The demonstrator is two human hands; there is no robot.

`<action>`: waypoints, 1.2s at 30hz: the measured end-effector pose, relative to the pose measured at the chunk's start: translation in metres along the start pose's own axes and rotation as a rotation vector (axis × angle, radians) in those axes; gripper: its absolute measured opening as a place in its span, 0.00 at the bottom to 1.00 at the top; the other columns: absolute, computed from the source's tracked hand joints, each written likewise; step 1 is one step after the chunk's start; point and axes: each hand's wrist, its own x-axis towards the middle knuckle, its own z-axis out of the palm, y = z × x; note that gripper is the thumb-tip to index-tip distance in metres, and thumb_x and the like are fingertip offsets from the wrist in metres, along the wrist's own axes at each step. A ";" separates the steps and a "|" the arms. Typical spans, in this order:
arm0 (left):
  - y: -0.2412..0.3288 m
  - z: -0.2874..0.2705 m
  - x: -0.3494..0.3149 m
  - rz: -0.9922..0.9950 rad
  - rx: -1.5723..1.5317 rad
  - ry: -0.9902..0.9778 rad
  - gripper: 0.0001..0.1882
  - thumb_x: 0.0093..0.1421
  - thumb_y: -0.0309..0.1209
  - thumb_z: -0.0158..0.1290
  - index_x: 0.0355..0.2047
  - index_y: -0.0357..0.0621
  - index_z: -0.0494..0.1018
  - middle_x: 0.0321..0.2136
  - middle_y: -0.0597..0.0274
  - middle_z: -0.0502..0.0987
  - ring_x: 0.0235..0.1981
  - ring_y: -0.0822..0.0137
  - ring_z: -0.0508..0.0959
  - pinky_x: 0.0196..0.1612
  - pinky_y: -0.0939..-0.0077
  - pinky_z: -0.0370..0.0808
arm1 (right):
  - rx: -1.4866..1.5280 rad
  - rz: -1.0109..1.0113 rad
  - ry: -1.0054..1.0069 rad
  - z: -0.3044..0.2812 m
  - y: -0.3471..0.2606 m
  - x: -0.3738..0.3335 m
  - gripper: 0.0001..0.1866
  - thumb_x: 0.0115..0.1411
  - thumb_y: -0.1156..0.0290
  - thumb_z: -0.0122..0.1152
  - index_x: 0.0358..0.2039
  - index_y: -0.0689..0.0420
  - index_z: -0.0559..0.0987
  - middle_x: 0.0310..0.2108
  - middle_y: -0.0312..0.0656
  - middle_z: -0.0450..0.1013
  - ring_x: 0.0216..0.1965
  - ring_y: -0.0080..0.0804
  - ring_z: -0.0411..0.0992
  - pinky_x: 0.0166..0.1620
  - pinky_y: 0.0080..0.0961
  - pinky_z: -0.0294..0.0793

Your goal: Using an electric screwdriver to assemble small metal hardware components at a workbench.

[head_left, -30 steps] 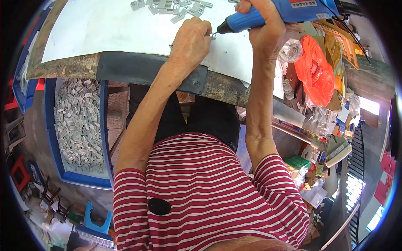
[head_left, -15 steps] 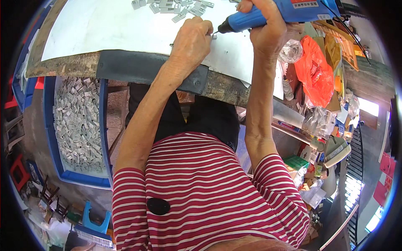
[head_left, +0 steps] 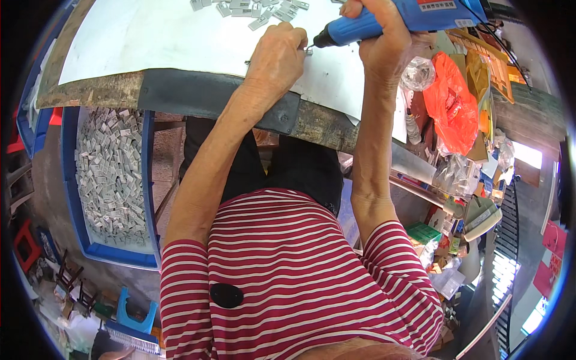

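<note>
My right hand [head_left: 387, 45] is wrapped round a blue electric screwdriver [head_left: 360, 29], held almost level with its black nose to the left. The thin bit reaches a small grey metal piece [head_left: 309, 51] on the white sheet [head_left: 150, 39]. My left hand [head_left: 278, 55] is closed beside the bit, its fingertips pinched at that piece; the fingers partly hide the grip. Beyond my left hand, several flat grey metal pieces [head_left: 259, 23] with small holes lie loose on the sheet.
Left of my legs stands a blue tray [head_left: 71, 180] full of similar grey pieces. The worn wooden table edge [head_left: 324, 127] carries a dark strip [head_left: 192, 93]. At the right are a red plastic bag [head_left: 450, 105], clear bags and a lamp [head_left: 483, 219]. A black cable trails from the screwdriver.
Both hands and the screwdriver hold almost the same place. The view has shifted very slightly.
</note>
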 end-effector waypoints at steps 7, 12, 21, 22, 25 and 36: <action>0.003 0.002 0.003 0.011 0.031 -0.025 0.06 0.50 0.21 0.54 0.30 0.35 0.74 0.28 0.53 0.72 0.30 0.59 0.74 0.36 0.70 0.73 | -0.228 -0.028 0.009 0.001 -0.007 0.000 0.06 0.45 0.77 0.60 0.25 0.64 0.73 0.15 0.40 0.69 0.15 0.26 0.68 0.21 0.21 0.69; 0.000 0.000 0.001 -0.024 0.016 -0.016 0.07 0.49 0.19 0.55 0.30 0.35 0.73 0.28 0.52 0.73 0.30 0.59 0.75 0.35 0.70 0.73 | 0.103 -0.028 -0.088 0.008 0.001 -0.001 0.07 0.44 0.78 0.61 0.25 0.64 0.73 0.15 0.40 0.70 0.15 0.26 0.69 0.21 0.21 0.70; -0.001 -0.001 0.005 -0.037 -0.024 -0.049 0.07 0.48 0.18 0.56 0.30 0.34 0.73 0.26 0.52 0.74 0.28 0.60 0.76 0.34 0.72 0.73 | -0.176 0.013 -0.186 0.004 -0.003 -0.001 0.10 0.41 0.81 0.63 0.27 0.61 0.73 0.18 0.39 0.71 0.15 0.25 0.70 0.20 0.19 0.69; 0.000 -0.002 0.005 -0.049 -0.027 -0.068 0.08 0.47 0.18 0.56 0.30 0.34 0.73 0.26 0.52 0.75 0.28 0.61 0.77 0.34 0.72 0.74 | -0.176 0.014 -0.184 0.002 -0.002 -0.001 0.10 0.41 0.81 0.63 0.27 0.61 0.73 0.18 0.39 0.71 0.15 0.25 0.70 0.20 0.19 0.69; -0.002 0.000 0.005 -0.036 -0.032 -0.053 0.08 0.47 0.18 0.56 0.30 0.34 0.73 0.26 0.52 0.75 0.28 0.61 0.77 0.34 0.72 0.74 | -0.236 -0.001 -0.163 0.000 0.001 0.001 0.12 0.41 0.83 0.62 0.28 0.60 0.73 0.18 0.39 0.70 0.16 0.25 0.69 0.19 0.18 0.68; -0.001 0.000 0.005 -0.026 -0.048 -0.025 0.07 0.46 0.18 0.56 0.28 0.34 0.72 0.25 0.52 0.74 0.27 0.61 0.77 0.33 0.72 0.73 | -0.236 0.014 -0.172 -0.003 -0.001 0.001 0.10 0.42 0.82 0.62 0.27 0.59 0.72 0.19 0.38 0.70 0.17 0.23 0.68 0.20 0.20 0.67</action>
